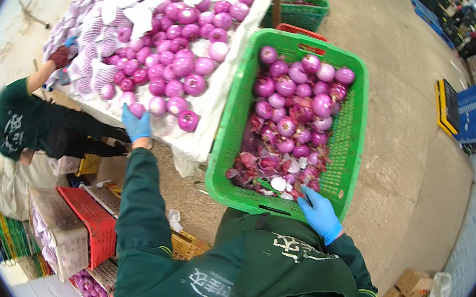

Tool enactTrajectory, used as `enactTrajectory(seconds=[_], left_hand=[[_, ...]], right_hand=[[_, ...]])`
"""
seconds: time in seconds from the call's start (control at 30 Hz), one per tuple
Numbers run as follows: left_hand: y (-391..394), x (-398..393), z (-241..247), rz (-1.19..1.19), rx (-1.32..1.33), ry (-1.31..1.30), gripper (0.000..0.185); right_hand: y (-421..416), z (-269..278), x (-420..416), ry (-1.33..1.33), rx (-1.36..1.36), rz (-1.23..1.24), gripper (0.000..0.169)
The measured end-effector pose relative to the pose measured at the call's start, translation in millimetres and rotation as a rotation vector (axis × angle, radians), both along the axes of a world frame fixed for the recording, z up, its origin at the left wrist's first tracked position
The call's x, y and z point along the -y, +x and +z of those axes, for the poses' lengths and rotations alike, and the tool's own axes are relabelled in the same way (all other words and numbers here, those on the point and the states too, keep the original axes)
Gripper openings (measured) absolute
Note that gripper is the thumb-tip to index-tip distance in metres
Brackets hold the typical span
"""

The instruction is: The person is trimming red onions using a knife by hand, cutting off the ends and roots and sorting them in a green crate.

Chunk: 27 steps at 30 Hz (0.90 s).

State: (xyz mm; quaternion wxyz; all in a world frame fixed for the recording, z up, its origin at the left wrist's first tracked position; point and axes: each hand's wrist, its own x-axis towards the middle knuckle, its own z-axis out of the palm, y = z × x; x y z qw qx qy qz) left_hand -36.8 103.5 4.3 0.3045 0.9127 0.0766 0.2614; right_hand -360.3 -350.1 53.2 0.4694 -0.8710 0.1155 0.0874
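Note:
My left hand [136, 124], in a blue glove, is at the near edge of a white-covered table [204, 138], its fingers around a peeled red onion [136, 109]. Many glossy red onions [183, 66] lie on that cover beside white foam net sleeves [103, 72]. To the right stands a green plastic crate [358, 118] with red onions [285, 85] at its far side and loose papery skins [269, 161] at its near end. Over the crate's near right corner is my right hand [318, 211], also gloved in blue; its fingertips are among the skins, and whether they grip anything is unclear.
A co-worker [25, 120] in dark green stands left of the table, one gloved hand near the foam nets. Stacked crates, including a red one [91, 215], are at lower left. Another green crate [305, 6] sits beyond mine. Cardboard boxes [414, 285] are at lower right.

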Motion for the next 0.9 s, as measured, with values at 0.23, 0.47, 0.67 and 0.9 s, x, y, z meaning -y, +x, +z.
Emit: enactTrajectory(seconds=[0.23, 0.47, 0.67, 0.9], left_hand=[[2, 83, 16, -0.235, 0.080, -0.146, 0.049], [-110, 328, -28, -1.303, -0.609, 0.094, 0.034], [-178, 408, -164, -1.403, -0.820, 0.139, 0.040], [-224, 376, -212, -1.549, -0.998, 0.485, 0.031]], right_hand=[[-24, -1, 14, -0.005, -0.045, -0.105, 0.039], [-37, 5, 22, 0.083, -0.155, -0.169, 0.042], [-55, 5, 61, 0.099, -0.209, -0.310, 0.042], [-75, 5, 91, 0.081, -0.266, -0.313, 0.040]])
